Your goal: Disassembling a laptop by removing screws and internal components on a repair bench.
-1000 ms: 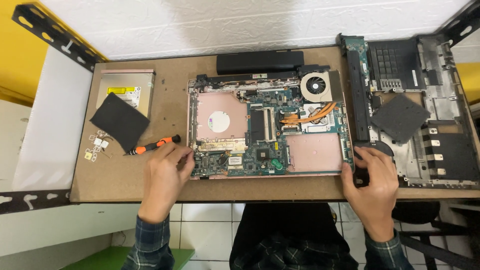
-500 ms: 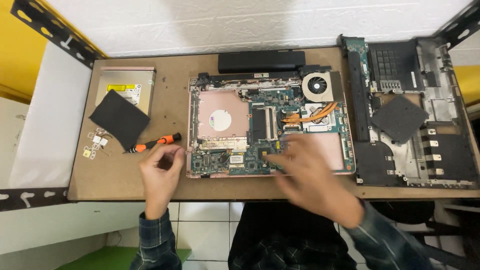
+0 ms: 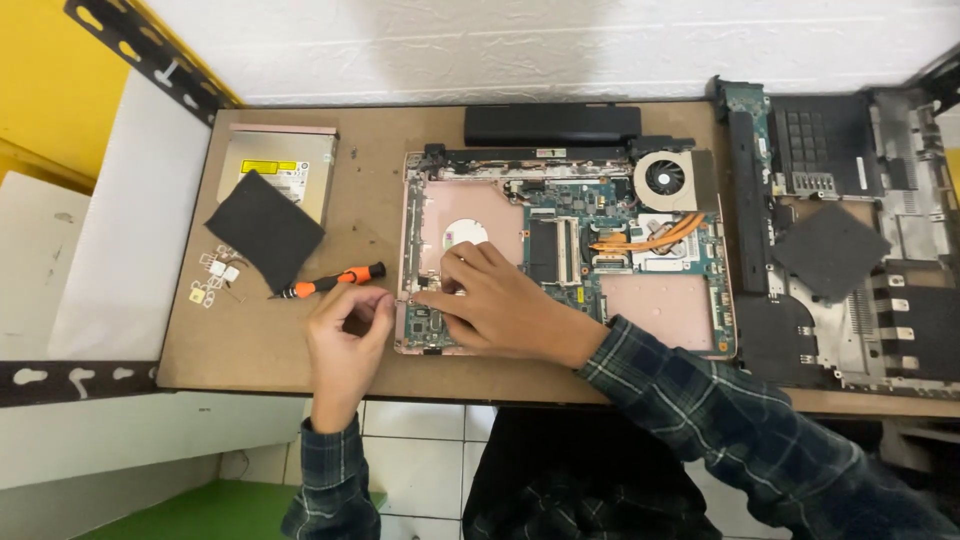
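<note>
An opened laptop base point(image 3: 660, 300) with a pink shell and a green motherboard point(image 3: 570, 200) lies in the middle of the brown table point(image 3: 280, 345). My right hand point(image 3: 500, 305) rests on the board's front left part, fingertips bent down onto it near the left edge. My left hand point(image 3: 345, 335) sits just left of the base's front corner, fingers curled in toward the thumb; nothing shows in it. An orange and black screwdriver point(image 3: 330, 281) lies on the table just above my left hand.
A fan point(image 3: 665, 180) and copper heat pipes point(image 3: 650, 240) sit at the board's back right. A black battery point(image 3: 550, 125) lies behind. An optical drive point(image 3: 285, 160), a black pad point(image 3: 262, 230) and small white bits point(image 3: 215, 275) lie left; a stripped case point(image 3: 860, 300) lies right.
My right hand has swept from the table's right front, by the stripped case, across to the board's front left. My left hand has stayed by the base's left front corner.
</note>
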